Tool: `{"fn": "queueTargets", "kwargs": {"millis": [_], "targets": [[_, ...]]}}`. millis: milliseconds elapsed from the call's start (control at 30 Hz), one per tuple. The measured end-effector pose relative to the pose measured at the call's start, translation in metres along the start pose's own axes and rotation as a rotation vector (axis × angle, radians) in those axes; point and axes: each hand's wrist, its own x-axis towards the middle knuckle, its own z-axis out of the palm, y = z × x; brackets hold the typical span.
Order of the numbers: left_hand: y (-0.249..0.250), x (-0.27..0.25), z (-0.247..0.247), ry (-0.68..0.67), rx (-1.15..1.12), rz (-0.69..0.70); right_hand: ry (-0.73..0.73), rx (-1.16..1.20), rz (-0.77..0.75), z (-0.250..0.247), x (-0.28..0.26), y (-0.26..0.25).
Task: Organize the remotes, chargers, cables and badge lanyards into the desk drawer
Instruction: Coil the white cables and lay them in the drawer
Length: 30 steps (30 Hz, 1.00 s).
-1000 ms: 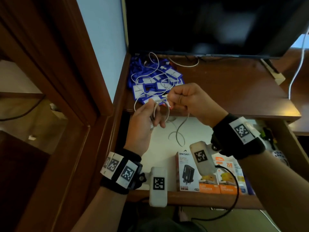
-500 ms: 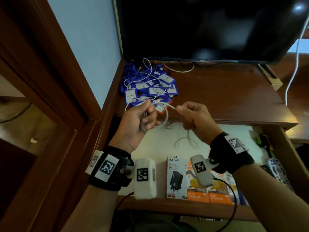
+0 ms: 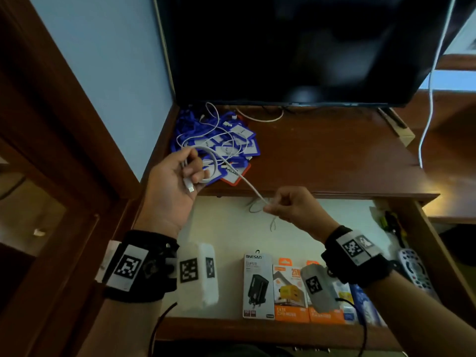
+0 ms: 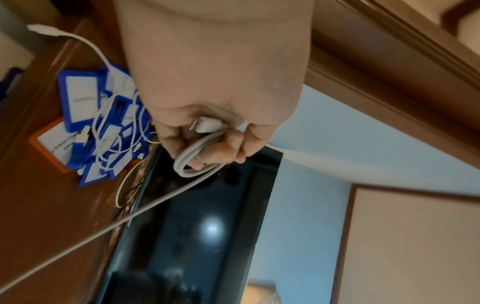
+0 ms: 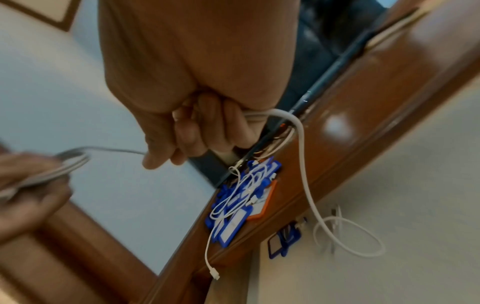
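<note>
My left hand grips a few coiled loops of a white cable, its USB plug sticking out of my fist. From those loops the cable runs taut to my right hand, which pinches it over the open drawer; the free end hangs down into the drawer. Blue badge holders tangled with thin white cables lie heaped on the desk's back left corner. In the drawer stand charger boxes at the front and a grey remote at the right.
A dark TV screen stands at the back of the wooden desk. A white cord hangs down at the right. A wooden frame and wall close the left side. One blue badge holder lies at the drawer's back.
My hands have drawn apart: the right hand moved down and right along the cable, pulling a length straight, while the left keeps its coils.
</note>
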Motion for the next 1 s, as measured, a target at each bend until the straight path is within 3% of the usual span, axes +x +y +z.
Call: {"fn": "queueTargets", "kwargs": {"millis": [67, 167, 267, 400, 600, 800, 1000], "targets": [[-0.004, 0.002, 0.008, 0.000, 0.106, 0.058, -0.081, -0.193, -0.045, 0.008, -0.001, -0.009], [-0.013, 0.004, 0.017, 0.005, 0.391, 0.141, -0.237, -0.306, -0.093, 0.017, -0.006, -0.027], [-0.024, 0.001, 0.021, 0.004, 0.656, 0.163, -0.339, -0.314, -0.139, 0.016, -0.012, -0.044], [-0.037, -0.005, 0.029, -0.087, 0.750, 0.150, -0.371, -0.219, -0.208, 0.003, -0.018, -0.060], [-0.053, -0.003, 0.030, -0.222, 0.783, 0.082, -0.137, 0.061, -0.285, -0.022, -0.020, -0.066], [-0.056, -0.004, 0.040, -0.566, 0.694, -0.165, 0.113, 0.284, -0.245, -0.028, -0.023, -0.050], [-0.061, 0.010, 0.046, -0.590, 0.476, -0.264, 0.271, 0.383, -0.186, -0.028, -0.024, -0.029]]}}
